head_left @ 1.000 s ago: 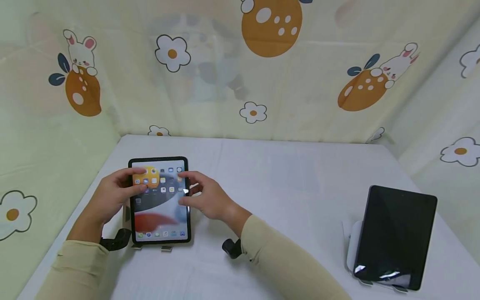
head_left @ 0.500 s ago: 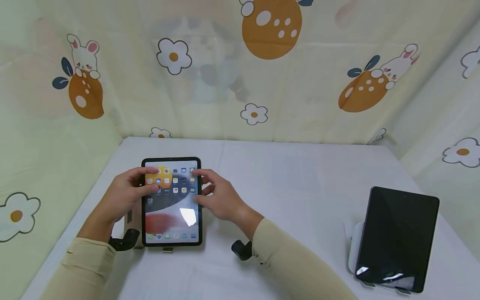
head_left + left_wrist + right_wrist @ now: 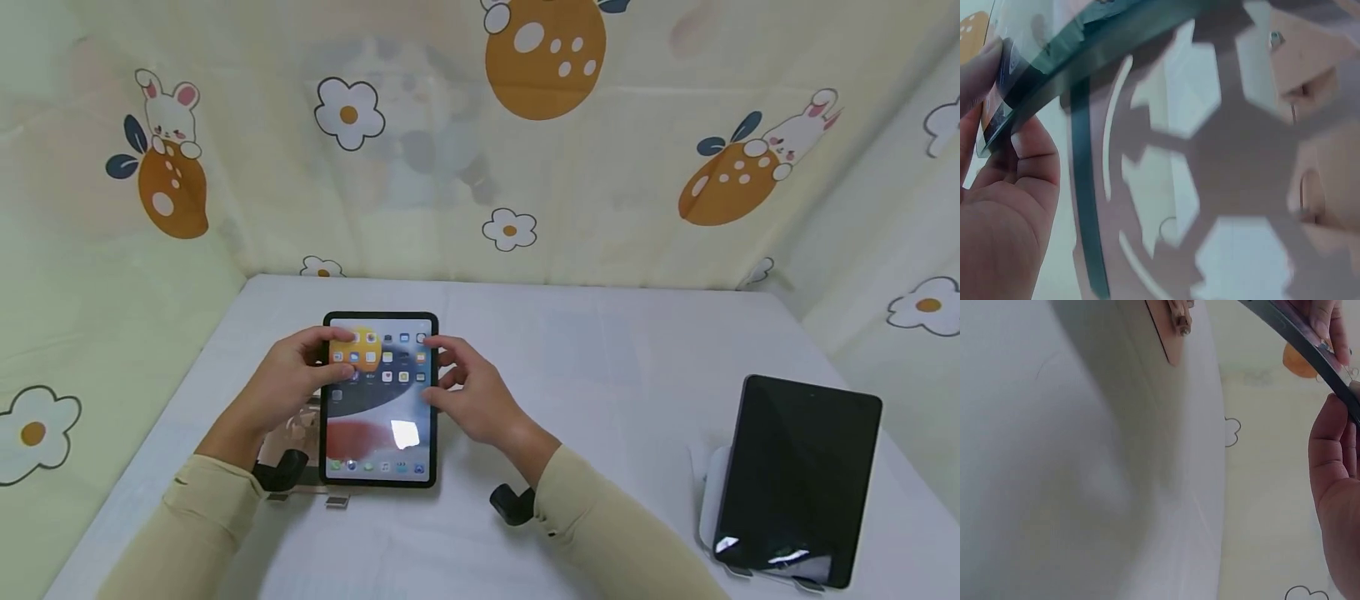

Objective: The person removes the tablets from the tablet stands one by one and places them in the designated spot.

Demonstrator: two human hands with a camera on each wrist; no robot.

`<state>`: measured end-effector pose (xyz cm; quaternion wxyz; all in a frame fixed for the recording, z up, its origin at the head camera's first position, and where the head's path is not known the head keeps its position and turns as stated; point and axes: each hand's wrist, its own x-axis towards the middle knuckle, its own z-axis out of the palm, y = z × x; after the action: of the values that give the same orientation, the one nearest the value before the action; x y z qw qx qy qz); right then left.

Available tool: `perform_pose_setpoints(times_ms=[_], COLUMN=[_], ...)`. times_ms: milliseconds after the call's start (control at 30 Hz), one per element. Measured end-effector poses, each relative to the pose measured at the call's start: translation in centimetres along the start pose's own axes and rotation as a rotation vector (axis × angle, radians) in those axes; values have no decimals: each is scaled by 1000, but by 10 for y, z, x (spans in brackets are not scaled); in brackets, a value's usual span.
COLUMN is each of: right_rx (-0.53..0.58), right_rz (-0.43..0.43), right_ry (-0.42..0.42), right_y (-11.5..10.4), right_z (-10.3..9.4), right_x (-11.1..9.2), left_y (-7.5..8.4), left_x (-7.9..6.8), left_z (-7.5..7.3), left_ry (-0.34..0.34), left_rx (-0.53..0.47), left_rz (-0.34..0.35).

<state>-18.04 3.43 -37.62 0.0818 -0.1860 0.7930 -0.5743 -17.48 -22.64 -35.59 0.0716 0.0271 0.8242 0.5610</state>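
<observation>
Both hands hold a lit tablet (image 3: 378,425) upright, its home screen with app icons facing me. At its left edge, the left hand (image 3: 288,379) pinches it with thumb and forefinger over the screen, other fingers curled behind. My right hand (image 3: 483,396) grips the right edge, thumb and forefinger at the front. Partly covered by the tablet, a rose-gold tablet stand (image 3: 300,429) shows at lower left, with two small lips at its front. In the left wrist view the stand's cut-out plate (image 3: 1241,156) is beside the tablet (image 3: 1054,56), a gap between them.
On the right of the white-covered table (image 3: 600,400), a second tablet (image 3: 795,483) with a dark screen leans on a white stand (image 3: 711,492). Patterned curtains (image 3: 420,167) enclose the table at the back and sides. Each wrist wears a black camera (image 3: 513,504).
Both hands have carried the tablet to the right, uncovering more of the stand behind it. The grip looks unchanged, and the dark tablet stays put.
</observation>
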Motion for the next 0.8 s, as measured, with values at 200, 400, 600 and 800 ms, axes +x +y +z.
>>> perform_pose_setpoints(times_ms=[200,400,600,800], right_rx=[16,37,22,23], right_rz=[3,-28,-20,0], right_ry=[43,65,92,105], right_y=[8,13,17,18], right_z=[-11,-25,-40,-51], right_x=[-3,-5,-6,-7], left_y=[6,15,26,35], left_x=[9,22,34,40], left_z=[13,24,36,44], left_ry=[-24,-35,-45,-59], left_rx=[3,40,36,20], left_rz=[-9,-16,-16,-16])
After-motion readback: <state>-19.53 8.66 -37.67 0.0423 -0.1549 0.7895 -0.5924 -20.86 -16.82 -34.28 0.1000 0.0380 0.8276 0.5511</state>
